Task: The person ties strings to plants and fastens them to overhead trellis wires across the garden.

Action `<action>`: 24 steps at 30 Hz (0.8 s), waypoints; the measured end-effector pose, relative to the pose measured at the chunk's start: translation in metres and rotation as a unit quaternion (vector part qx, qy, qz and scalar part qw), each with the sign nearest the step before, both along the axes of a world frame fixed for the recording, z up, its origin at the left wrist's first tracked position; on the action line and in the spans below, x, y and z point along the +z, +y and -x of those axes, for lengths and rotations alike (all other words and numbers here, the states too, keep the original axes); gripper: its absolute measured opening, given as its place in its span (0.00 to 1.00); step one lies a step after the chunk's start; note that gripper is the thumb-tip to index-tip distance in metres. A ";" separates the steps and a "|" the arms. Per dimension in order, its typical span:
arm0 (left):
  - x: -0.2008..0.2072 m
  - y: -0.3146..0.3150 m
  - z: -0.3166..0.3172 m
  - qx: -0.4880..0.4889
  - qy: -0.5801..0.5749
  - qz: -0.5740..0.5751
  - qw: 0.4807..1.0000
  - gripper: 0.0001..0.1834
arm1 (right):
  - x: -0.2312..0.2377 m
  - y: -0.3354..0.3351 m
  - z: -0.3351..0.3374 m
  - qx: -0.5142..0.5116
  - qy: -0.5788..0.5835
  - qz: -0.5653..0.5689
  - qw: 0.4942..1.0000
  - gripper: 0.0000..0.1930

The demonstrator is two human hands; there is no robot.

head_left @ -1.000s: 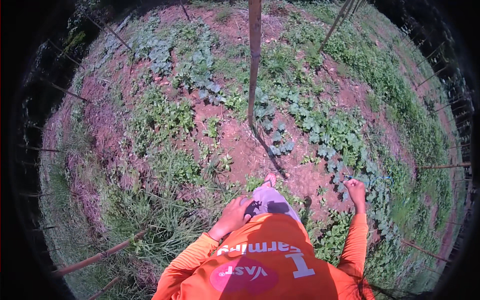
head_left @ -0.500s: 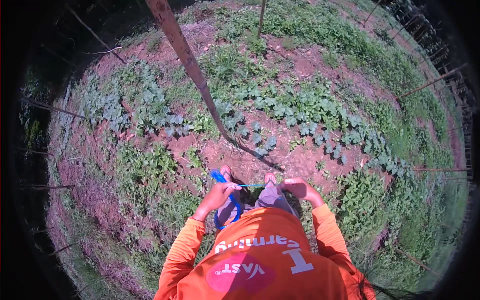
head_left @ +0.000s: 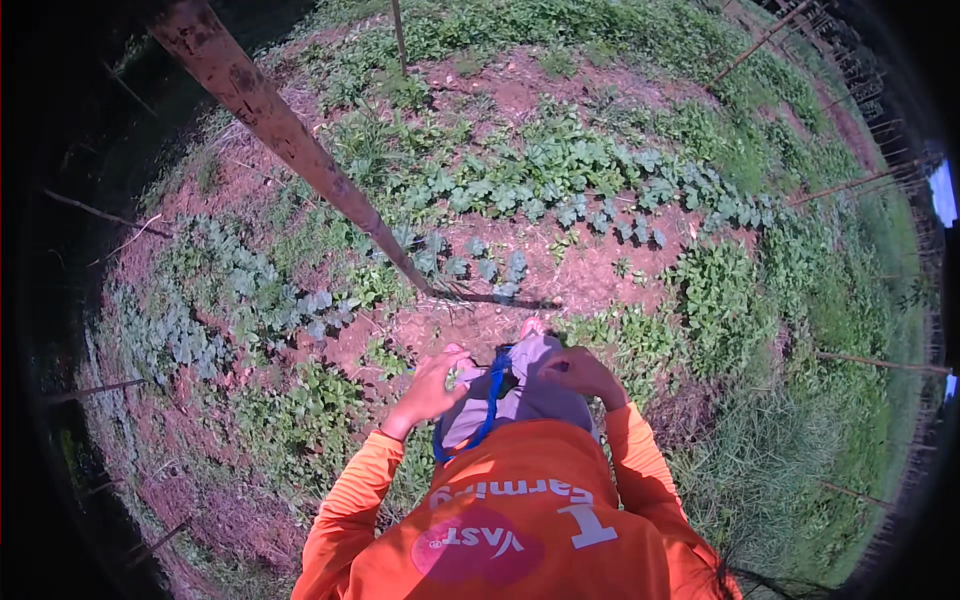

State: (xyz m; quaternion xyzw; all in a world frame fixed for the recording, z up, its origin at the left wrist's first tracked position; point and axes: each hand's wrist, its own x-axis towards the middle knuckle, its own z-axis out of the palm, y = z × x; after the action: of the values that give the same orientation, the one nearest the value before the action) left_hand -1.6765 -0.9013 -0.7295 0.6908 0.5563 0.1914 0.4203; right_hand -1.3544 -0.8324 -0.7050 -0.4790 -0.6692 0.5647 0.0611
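Bright blue cord made of loose, stringy fibres [head_left: 493, 390] hangs between the person's two bare hands, nearer the left, in a soft, slightly frayed band. Its upper end lies level with the fingers; from there it drops over the lap and bends left into a curve near the shirt hem. The left hand [head_left: 432, 388] has its fingers bent and its thumb near them, leaving a narrow gap; whether a thin strand sits in it, I cannot tell. The right hand [head_left: 580, 373], apart from the thick part of the cord, curls inward with its fingertips in shadow, so its hold cannot be told either.

Below the hands are smooth greyish-purple cloth trousers [head_left: 528, 405], then a vivid orange long-sleeved shirt [head_left: 610, 500] with white lettering and a pink oval, its sleeves wrinkled at the forearms. Just ahead of the left hand, a thick, round, brown wooden pole with dark blotches [head_left: 300, 150] leans up and leftward from dry, crumbly reddish soil [head_left: 610, 265]. Farther ahead of the grip runs a row of broad, lobed, grey-green leaves [head_left: 590, 190]. Fine, thready green grass [head_left: 760, 470] spreads to the right of the right hand.
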 end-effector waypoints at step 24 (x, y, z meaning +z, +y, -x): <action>-0.094 0.354 -0.137 -0.047 0.355 -0.153 0.921 0.16 | -0.236 0.223 0.082 -0.486 0.269 0.010 0.831 0.15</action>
State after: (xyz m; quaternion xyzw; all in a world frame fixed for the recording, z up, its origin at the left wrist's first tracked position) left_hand -1.5396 -0.5472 -0.8234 0.7946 0.6000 -0.0032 0.0927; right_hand -1.4364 -0.6093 -0.9409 -0.5719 -0.3018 0.5753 0.5008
